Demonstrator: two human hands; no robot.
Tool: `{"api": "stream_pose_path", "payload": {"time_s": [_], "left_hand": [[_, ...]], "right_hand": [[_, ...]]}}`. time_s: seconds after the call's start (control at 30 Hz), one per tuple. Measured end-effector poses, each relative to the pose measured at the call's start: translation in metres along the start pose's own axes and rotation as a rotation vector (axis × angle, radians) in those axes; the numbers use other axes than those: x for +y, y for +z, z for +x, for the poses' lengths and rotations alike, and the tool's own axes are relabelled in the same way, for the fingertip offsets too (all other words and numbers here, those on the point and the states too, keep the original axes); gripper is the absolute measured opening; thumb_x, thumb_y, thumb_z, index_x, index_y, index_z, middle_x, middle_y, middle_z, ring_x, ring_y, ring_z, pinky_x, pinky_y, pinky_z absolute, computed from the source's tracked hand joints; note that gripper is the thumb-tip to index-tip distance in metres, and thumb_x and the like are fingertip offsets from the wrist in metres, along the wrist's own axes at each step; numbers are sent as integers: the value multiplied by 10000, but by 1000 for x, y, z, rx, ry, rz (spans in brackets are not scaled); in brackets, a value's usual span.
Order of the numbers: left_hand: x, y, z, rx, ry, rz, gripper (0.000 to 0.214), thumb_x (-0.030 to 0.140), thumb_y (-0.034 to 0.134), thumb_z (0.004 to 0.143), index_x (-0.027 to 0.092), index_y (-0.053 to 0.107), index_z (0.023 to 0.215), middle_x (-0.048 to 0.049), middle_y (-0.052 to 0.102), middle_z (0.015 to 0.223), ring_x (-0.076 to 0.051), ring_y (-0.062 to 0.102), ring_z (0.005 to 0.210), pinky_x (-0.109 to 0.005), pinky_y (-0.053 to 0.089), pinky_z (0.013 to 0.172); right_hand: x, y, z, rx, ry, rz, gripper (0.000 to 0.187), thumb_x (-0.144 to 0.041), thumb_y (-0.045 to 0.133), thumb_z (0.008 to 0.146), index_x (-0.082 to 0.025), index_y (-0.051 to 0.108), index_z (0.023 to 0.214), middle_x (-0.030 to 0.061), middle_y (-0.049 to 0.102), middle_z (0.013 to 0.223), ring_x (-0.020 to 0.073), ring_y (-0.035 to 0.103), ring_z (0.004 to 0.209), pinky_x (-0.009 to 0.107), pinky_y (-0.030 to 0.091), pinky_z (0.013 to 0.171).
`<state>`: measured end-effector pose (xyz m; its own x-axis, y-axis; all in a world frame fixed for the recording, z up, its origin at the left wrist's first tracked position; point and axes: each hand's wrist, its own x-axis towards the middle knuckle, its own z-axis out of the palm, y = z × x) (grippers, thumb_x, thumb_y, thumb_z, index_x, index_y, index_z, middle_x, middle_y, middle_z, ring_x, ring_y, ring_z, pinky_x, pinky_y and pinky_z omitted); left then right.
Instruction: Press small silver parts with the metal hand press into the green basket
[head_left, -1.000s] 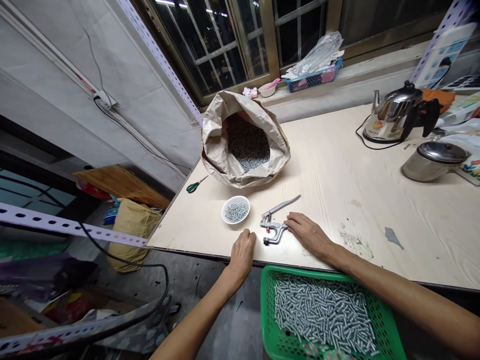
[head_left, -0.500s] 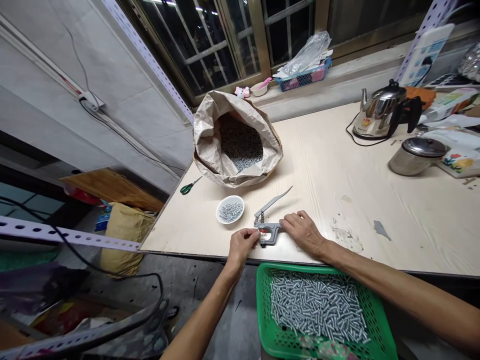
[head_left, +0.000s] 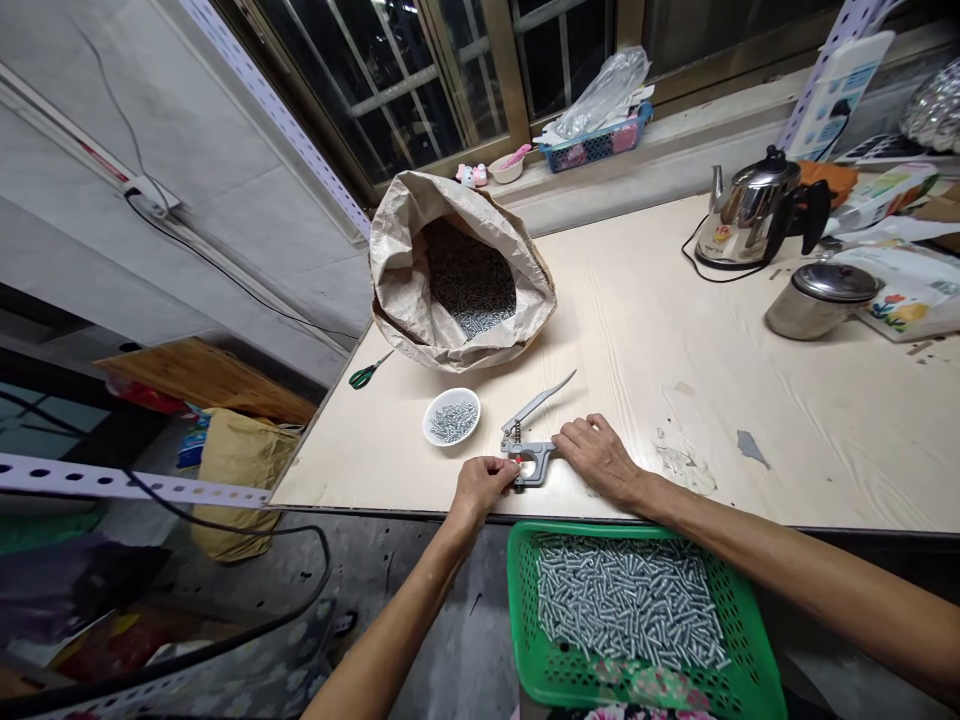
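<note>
Grey hand-press pliers [head_left: 538, 464] lie near the table's front edge, with the long handle raised above a spring and a red spot in the jaw. My left hand [head_left: 480, 490] is closed in a pinch at the jaw's left side; whatever its fingertips hold is too small and covered to make out. On the other side, my right hand [head_left: 600, 458] lies palm down, its curled fingers gripping the rear end of the pliers. Just behind my left hand stands a white bowl [head_left: 452, 442] of small silvery metal pieces, apart from both hands.
A large paper-lined sack [head_left: 390, 262] of small metal parts stands behind the bowl, with green-handled scissors [head_left: 365, 376] beside it. Below the table edge is a green basket [head_left: 523, 640] of threaded metal pieces. A kettle [head_left: 754, 210] and a lidded steel pot [head_left: 814, 310] stand at right.
The whole view has shifted slightly. My left fingertips have moved a little to the right, further into the pliers' jaw. My right hand stays at the pliers' rear end, and the handle remains raised.
</note>
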<state>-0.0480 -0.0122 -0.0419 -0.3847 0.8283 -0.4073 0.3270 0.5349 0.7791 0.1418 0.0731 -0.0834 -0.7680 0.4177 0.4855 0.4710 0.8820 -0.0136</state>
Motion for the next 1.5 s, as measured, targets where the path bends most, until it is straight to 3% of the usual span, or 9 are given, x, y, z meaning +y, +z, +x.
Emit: {"api": "stream_pose_path", "payload": {"time_s": [0.23, 0.43, 0.63, 0.8, 1.1, 1.17, 1.23, 1.3, 1.5], "left_hand": [[4, -5, 6, -143, -29, 100, 387, 495, 671, 583, 127, 574, 520, 26, 485, 428, -77, 407, 442, -218, 310, 473], [11, -10, 10, -275, -226, 70, 366, 439, 703, 606, 155, 495, 505, 52, 424, 367, -52, 309, 343, -216, 211, 397], [13, -14, 16, -312, -313, 99, 363, 416, 758, 569, 148, 517, 530, 40, 457, 363, -66, 355, 347, -215, 226, 403], [15, -14, 16, -350, -285, 133, 379, 426, 770, 551, 147, 518, 496, 39, 453, 381, -65, 349, 367, -219, 227, 404], [17, -7, 8, -295, -299, 96, 456, 486, 772, 528, 168, 451, 465, 70, 379, 379, -47, 297, 380, -214, 204, 415], [18, -6, 6, -298, -300, 80, 454, 478, 775, 525, 170, 448, 463, 75, 364, 369, -44, 282, 373, -214, 196, 413], [20, -5, 5, -296, -304, 68, 442, 464, 776, 530, 170, 453, 464, 77, 361, 361, -43, 277, 370, -213, 189, 412], [22, -4, 4, -289, -315, 73, 432, 445, 772, 544, 170, 450, 458, 74, 366, 355, -43, 279, 368, -212, 184, 412], [24, -4, 2, -282, -339, 95, 407, 397, 744, 589, 171, 442, 437, 66, 376, 350, -47, 288, 368, -212, 180, 408]], "right_hand": [[2, 9, 0, -27, 31, 30, 160, -150, 453, 920, -174, 561, 803, 41, 542, 776, 201, 406, 762, 346, 250, 701], [2, 10, 1, -56, 43, 75, 137, -149, 469, 914, -176, 556, 811, 43, 544, 797, 205, 396, 771, 339, 248, 684], [3, 7, 2, -74, 43, 105, 141, -149, 458, 923, -174, 552, 821, 44, 552, 826, 199, 390, 775, 336, 250, 682], [4, 6, 2, -71, 31, 114, 154, -136, 441, 928, -175, 547, 823, 42, 552, 827, 196, 393, 779, 334, 251, 682], [8, -5, 3, -177, 89, 219, 106, -261, 501, 918, -193, 579, 899, 49, 588, 948, 198, 456, 867, 339, 314, 745], [18, -10, 8, -190, 84, 280, 298, -406, 599, 850, -189, 571, 1053, 97, 552, 1158, 239, 454, 1020, 371, 340, 822], [31, -11, 17, -203, 42, 305, 688, -551, 698, 711, -165, 488, 1240, 166, 415, 1358, 315, 365, 1195, 440, 330, 910], [45, -7, 31, -246, -27, 304, 931, -619, 760, 567, -156, 438, 1308, 191, 367, 1400, 369, 287, 1269, 501, 300, 958], [63, 12, 61, -440, -127, 289, 933, -618, 809, 409, -205, 540, 1201, 106, 567, 1144, 336, 427, 1138, 498, 319, 935]]}}
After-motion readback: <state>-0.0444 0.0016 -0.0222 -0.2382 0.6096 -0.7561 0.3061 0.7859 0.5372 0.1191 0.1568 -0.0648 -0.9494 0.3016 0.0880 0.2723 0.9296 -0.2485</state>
